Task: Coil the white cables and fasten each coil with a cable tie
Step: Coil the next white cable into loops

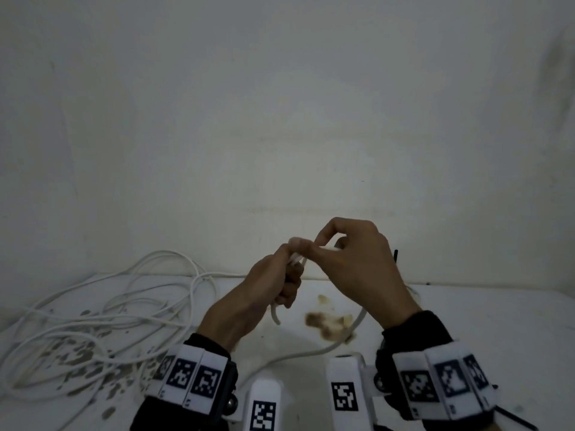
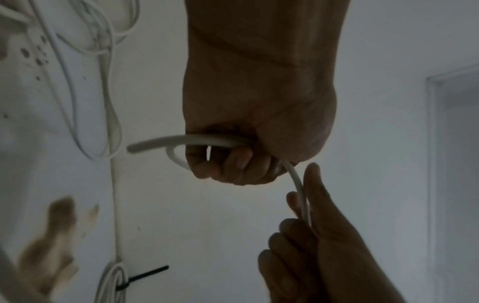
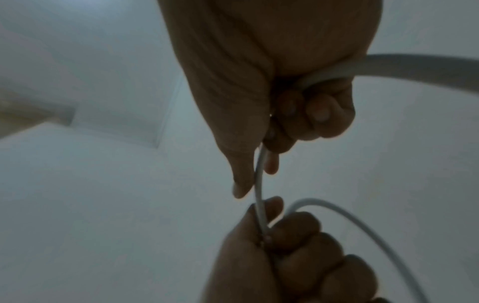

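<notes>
Both hands are raised above the white table (image 1: pixel 466 312) and hold one white cable (image 1: pixel 314 353). My left hand (image 1: pixel 284 275) is curled into a fist round the cable, whose cut end (image 1: pixel 275 317) sticks out below the fist. In the left wrist view the cable (image 2: pixel 197 141) loops through the left hand (image 2: pixel 233 164). My right hand (image 1: pixel 329 244) pinches the same cable just beside the left thumb, and the cable (image 3: pixel 259 184) runs from the right hand (image 3: pixel 272 133) down to the left fist (image 3: pixel 285 246). From the right hand the cable drops to the table.
A loose tangle of white cables (image 1: pixel 109 309) lies on the table at the left. A coil bound with a black cable tie (image 2: pixel 145 276) lies on the table; its black tail (image 1: pixel 395 256) shows behind my right hand. Brown stains (image 1: pixel 326 325) mark the tabletop. A white wall stands behind.
</notes>
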Demonstrator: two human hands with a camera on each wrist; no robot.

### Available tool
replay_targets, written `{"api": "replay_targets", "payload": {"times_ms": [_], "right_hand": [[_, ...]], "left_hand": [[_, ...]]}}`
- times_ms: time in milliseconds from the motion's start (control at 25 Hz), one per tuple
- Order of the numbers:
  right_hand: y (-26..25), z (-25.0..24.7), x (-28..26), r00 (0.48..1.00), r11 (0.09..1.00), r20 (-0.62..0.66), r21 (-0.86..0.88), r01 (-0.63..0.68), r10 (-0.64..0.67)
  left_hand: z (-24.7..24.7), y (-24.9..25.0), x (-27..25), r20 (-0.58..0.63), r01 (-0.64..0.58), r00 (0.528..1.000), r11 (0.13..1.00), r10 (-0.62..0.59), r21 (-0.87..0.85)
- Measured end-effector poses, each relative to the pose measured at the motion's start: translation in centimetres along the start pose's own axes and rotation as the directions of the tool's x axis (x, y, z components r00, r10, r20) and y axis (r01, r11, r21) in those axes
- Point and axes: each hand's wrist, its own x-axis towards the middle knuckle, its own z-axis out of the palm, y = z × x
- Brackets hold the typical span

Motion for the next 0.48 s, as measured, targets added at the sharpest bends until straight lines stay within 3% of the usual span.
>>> {"api": "replay_targets", "payload": {"times_ms": [80, 160, 240, 280, 360, 480], "right_hand": [[0.1, -0.2, 0.1, 0.982, 0.938, 0.165, 0.318, -0.137, 0.088], [0.2, -0.8, 0.0, 0.930, 0.773, 0.362, 0.570, -0.277, 0.066], [0.5, -0.9, -0.3, 0.856, 0.627, 0.516, 0.667, -0.402, -0.001], [0.8, -0.7, -0.3, 0.828, 0.599, 0.560, 0.671, -0.436, -0.024], [1.6, -0.1, -0.3, 0.830, 0.639, 0.557, 0.640, -0.426, -0.006], [2.6, 1.3, 0.4, 0.941, 0.833, 0.297, 0.470, -0.290, 0.160]], "left_hand": [[-0.5, 0.0, 0.1, -0.021, 0.020, 1.000, 0.996, -0.022, -0.081], [-1.5, 0.0, 0.2, -0.047, 0.039, 0.998, 0.975, -0.050, -0.219], [-2.3, 0.0, 0.4, -0.033, 0.038, 0.998, 0.943, -0.052, -0.330], [-2.8, 0.2, 0.4, -0.011, 0.047, 0.998, 0.925, -0.056, -0.377], [-3.7, 0.4, 0.1, 0.065, 0.085, 0.996, 0.890, -0.063, -0.448], [-4.6, 0.5, -0.2, 0.174, 0.130, 0.984, 0.856, -0.048, -0.500]]}}
